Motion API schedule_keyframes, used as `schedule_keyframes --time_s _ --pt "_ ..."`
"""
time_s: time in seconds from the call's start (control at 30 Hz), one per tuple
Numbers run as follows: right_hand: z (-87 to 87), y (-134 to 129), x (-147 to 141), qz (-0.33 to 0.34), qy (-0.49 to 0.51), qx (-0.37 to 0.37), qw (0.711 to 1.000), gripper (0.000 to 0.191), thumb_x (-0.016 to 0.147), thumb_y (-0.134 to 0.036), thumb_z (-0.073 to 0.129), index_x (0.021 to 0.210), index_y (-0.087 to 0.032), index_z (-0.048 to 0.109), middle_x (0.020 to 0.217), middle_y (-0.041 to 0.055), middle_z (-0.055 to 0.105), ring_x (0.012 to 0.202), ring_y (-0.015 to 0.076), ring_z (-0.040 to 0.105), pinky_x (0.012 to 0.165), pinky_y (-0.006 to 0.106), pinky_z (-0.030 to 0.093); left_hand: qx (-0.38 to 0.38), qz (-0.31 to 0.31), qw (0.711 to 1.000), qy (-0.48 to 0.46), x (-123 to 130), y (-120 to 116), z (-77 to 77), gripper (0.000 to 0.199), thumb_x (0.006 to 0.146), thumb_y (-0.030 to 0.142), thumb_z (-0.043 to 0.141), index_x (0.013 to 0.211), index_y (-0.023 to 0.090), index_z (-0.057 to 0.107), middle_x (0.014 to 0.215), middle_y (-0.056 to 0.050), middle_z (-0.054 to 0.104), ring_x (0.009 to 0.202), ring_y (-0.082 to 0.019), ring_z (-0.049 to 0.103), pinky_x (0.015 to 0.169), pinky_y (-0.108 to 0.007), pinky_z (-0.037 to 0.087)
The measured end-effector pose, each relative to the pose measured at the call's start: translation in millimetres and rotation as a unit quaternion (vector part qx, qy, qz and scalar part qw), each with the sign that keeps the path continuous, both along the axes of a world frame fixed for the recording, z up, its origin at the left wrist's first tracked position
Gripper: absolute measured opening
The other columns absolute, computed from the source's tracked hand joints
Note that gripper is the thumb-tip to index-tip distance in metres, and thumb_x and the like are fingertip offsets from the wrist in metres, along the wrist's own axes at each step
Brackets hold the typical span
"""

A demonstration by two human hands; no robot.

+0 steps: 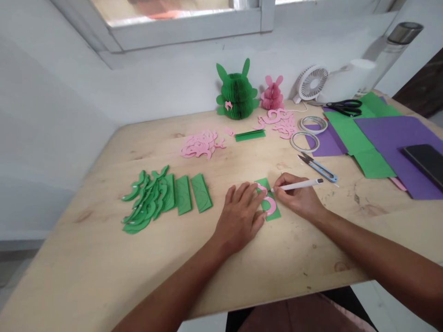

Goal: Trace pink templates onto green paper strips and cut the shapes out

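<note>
A small green paper strip [275,213] lies on the wooden table with a curved pink paper cutout [271,206] on top of it. My left hand [241,214] rests on them, fingers stretched out and fingertips pressing the cutout's left side. In my right hand [296,197] is a white pen [302,185], its tip at the cutout's right edge. Left of my hands lie green strips [201,192] with drawn curved outlines, beside a heap of curved green cutouts [147,200].
Pink cutouts [200,145], a folded green strip [249,135], tape rolls [305,141] and blue thread snips [318,167] lie beyond my hands. Green [237,94] and pink paper rabbits [272,93], a fan [312,83] and black scissors [342,107] are behind. A phone [424,161] rests on purple paper [398,133].
</note>
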State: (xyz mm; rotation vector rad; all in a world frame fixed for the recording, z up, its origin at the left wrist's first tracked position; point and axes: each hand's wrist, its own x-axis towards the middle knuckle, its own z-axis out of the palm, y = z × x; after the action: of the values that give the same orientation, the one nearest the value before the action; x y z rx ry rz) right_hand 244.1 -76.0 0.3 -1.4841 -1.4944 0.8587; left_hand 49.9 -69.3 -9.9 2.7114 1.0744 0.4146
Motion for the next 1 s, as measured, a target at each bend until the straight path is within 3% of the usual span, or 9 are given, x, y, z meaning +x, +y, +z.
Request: schedule_keyframes --time_s 1.0 --pt "1.8 1.2 -0.5 -0.005 -0.006 0.0 1.0 0.003 0.074 -0.019 0.058 0.071 -0.018 0.058 0.063 -0.0007 0.058 0.054 0.0113 0.049 0.05 0.023 0.038 0.005 0.002 1.0 0.0 0.5 -0.3 -0.1 0.043 0.09 0.031 0.045 0.132 0.022 0.048 0.142 -0.009 0.043 0.134 -0.028 0.031 0.111 -0.051 0.02"
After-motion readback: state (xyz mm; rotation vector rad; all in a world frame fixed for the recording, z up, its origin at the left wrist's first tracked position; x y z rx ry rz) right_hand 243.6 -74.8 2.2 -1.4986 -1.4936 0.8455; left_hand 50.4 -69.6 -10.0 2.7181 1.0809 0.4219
